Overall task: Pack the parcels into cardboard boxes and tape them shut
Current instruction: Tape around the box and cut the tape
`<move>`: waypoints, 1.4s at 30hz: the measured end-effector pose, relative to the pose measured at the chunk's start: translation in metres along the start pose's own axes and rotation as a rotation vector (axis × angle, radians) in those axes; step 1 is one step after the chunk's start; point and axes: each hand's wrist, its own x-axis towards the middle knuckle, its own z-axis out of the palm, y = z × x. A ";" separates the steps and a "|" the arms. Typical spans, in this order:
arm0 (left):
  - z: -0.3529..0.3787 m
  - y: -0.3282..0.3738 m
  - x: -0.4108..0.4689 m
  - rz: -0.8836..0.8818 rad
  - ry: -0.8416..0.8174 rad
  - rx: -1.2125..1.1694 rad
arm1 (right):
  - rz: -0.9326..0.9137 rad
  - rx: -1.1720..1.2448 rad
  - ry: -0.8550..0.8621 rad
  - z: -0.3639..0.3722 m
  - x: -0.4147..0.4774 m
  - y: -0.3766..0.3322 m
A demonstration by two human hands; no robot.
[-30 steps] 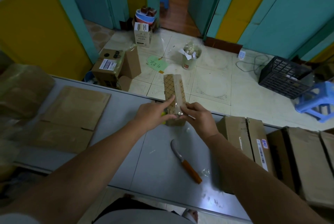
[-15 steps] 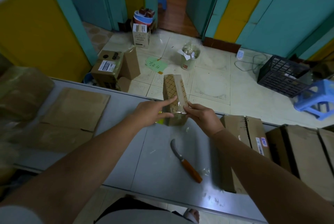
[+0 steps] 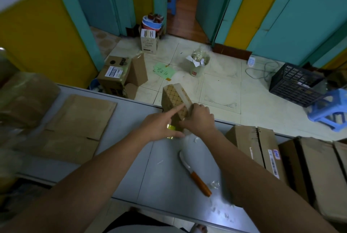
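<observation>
A tall narrow parcel [image 3: 173, 94] with a diamond pattern stands on end at the far edge of the grey table [image 3: 131, 157]. My left hand [image 3: 159, 125] steadies it, forefinger stretched up its patterned face and thumb low at its base by something yellow. My right hand [image 3: 200, 119] grips the parcel's right side near the bottom, fingers curled round it. Flattened cardboard boxes [image 3: 75, 120] lie on the table's left part.
An orange-handled knife [image 3: 195, 175] lies on the table near my right forearm, with bits of clear film beside it. Sealed cartons [image 3: 262, 150] stand at the right. On the floor beyond are open boxes [image 3: 116, 75], a bin [image 3: 199, 63], a black crate [image 3: 294, 84] and a blue stool [image 3: 330, 108].
My right hand has slid up and closed round the parcel's right side. My left forefinger now reaches higher across the patterned face. The parcel stays upright in the same spot.
</observation>
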 end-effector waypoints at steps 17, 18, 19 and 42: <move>-0.047 -0.043 -0.069 -0.116 0.009 -0.142 | -0.624 -0.254 -0.261 -0.045 0.049 0.016; -0.044 -0.043 -0.068 -0.108 -0.032 -0.130 | -0.654 -0.272 -0.258 -0.043 0.049 0.012; -0.040 -0.042 -0.067 -0.111 -0.078 -0.116 | -0.676 -0.288 -0.247 -0.040 0.048 0.008; -0.013 -0.024 -0.077 -0.046 -0.126 -0.231 | -0.484 0.212 0.243 0.009 -0.088 -0.005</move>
